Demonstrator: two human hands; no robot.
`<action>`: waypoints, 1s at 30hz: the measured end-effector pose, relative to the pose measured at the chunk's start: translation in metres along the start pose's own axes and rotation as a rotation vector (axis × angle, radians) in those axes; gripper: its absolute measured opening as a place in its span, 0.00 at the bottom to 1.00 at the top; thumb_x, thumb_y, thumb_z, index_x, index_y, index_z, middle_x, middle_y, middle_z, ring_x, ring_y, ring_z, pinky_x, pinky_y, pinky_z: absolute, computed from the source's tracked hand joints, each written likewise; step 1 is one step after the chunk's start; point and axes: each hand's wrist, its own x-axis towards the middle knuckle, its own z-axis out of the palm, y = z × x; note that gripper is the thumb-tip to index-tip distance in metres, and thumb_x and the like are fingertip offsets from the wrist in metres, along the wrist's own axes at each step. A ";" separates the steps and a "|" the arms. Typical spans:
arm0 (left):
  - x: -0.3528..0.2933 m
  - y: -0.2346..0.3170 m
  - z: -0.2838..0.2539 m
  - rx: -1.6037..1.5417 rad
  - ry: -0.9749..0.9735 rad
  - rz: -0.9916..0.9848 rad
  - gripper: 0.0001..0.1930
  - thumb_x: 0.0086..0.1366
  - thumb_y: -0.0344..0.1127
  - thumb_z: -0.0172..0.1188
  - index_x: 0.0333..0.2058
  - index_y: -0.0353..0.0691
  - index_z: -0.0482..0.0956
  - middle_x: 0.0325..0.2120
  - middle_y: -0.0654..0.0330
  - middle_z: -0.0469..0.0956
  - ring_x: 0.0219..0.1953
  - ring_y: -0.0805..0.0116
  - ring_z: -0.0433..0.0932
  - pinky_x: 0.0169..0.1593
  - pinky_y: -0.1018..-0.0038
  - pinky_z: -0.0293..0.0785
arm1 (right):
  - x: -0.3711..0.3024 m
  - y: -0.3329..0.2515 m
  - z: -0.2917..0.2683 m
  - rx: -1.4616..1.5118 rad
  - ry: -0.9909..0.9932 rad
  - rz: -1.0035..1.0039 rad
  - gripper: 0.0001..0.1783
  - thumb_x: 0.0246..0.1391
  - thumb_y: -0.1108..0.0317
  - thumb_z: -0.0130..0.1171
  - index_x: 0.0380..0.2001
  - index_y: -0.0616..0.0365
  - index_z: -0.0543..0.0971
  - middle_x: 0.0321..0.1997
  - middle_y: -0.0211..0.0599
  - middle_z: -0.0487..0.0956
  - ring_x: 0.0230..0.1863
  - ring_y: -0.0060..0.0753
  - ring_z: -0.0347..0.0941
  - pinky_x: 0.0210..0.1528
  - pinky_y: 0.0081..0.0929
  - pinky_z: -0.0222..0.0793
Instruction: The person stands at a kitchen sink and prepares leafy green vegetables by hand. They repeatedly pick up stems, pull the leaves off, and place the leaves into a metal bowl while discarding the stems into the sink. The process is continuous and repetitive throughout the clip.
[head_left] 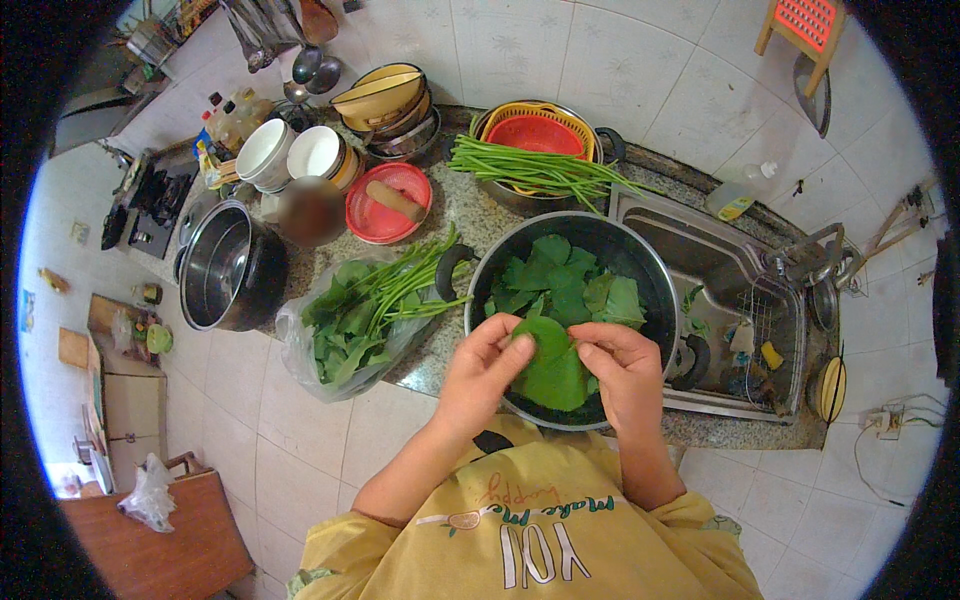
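Observation:
A large green leaf (552, 372) is pinched between my two hands, over the near side of a big dark pot (655, 262). My left hand (482, 362) grips its upper left edge between thumb and fingers. At its upper right edge, the thumb and fingers of my right hand (622, 368) are closed on it. More green leaves (560, 283) lie inside the pot. Left of the pot, a clear plastic bag (300, 345) holds leafy greens with long stems (355, 325). Behind the pot, a bundle of long green stems (545, 168) rests across another pot with a red basket (535, 135).
The metal sink (715, 270) adjoins the pot on the right, with a wire rack and a yellow item inside. An empty black pot (225, 265) stands at the counter's left. White bowls (265, 155), a red lid (388, 225) and stacked yellow bowls (385, 95) sit further back.

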 end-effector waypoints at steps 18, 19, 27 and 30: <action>-0.016 -0.016 -0.010 1.194 -0.480 0.097 0.11 0.54 0.35 0.53 0.33 0.34 0.71 0.29 0.48 0.70 0.34 0.48 0.71 0.36 0.62 0.68 | -0.027 0.027 -0.030 -0.720 -0.381 -0.170 0.09 0.37 0.75 0.56 0.28 0.58 0.73 0.28 0.40 0.73 0.29 0.37 0.72 0.32 0.28 0.68; -0.017 -0.013 -0.008 1.175 -0.501 0.121 0.12 0.55 0.37 0.53 0.33 0.33 0.71 0.29 0.47 0.70 0.34 0.48 0.70 0.35 0.62 0.67 | -0.027 0.028 -0.032 -0.722 -0.375 -0.186 0.09 0.36 0.75 0.56 0.28 0.58 0.72 0.28 0.40 0.73 0.30 0.38 0.72 0.32 0.29 0.68; -0.004 -0.018 -0.013 0.826 -0.441 -0.259 0.17 0.61 0.42 0.47 0.33 0.30 0.73 0.23 0.47 0.74 0.24 0.57 0.71 0.31 0.70 0.66 | -0.027 0.028 -0.026 -0.729 -0.407 -0.186 0.14 0.36 0.75 0.55 0.32 0.58 0.68 0.25 0.39 0.71 0.30 0.40 0.71 0.31 0.32 0.67; 0.002 -0.024 -0.019 0.822 -0.588 -0.264 0.14 0.60 0.39 0.51 0.36 0.32 0.74 0.25 0.48 0.74 0.25 0.65 0.71 0.30 0.72 0.66 | -0.026 0.027 -0.027 -0.730 -0.352 -0.060 0.15 0.37 0.77 0.55 0.32 0.59 0.65 0.25 0.37 0.72 0.27 0.32 0.70 0.31 0.26 0.67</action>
